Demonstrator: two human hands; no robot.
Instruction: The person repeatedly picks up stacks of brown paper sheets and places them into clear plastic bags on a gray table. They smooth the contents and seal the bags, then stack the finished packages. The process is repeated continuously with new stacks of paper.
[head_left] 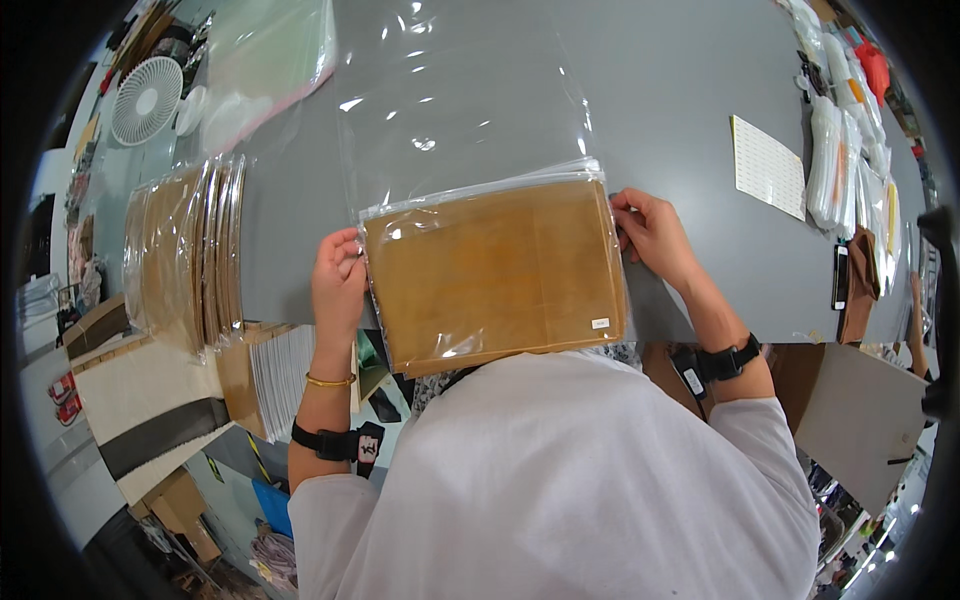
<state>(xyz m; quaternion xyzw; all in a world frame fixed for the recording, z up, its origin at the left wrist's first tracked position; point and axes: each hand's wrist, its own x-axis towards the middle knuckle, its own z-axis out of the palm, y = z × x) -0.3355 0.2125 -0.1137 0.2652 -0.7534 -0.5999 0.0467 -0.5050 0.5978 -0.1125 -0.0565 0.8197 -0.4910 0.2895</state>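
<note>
A flat brown packet (495, 275), perhaps folded paper or card, lies in front of me at the table's near edge, with a small white label at its lower right corner. Clear plastic wraps it, and a long clear plastic bag (465, 110) stretches away from its far edge across the table. My left hand (338, 282) is closed at the packet's left edge, fingers curled against the plastic. On the opposite side, my right hand (652, 236) pinches the plastic near the upper right corner; its fingertips are partly hidden.
Several plastic-wrapped brown packets (190, 255) stand in a row at the left. Beyond them are a pile of clear bags (265, 60) and a white fan (148, 100). A sheet of white labels (768, 167), bundled plastic bags (828, 165) and a phone-like black device (840, 277) lie right.
</note>
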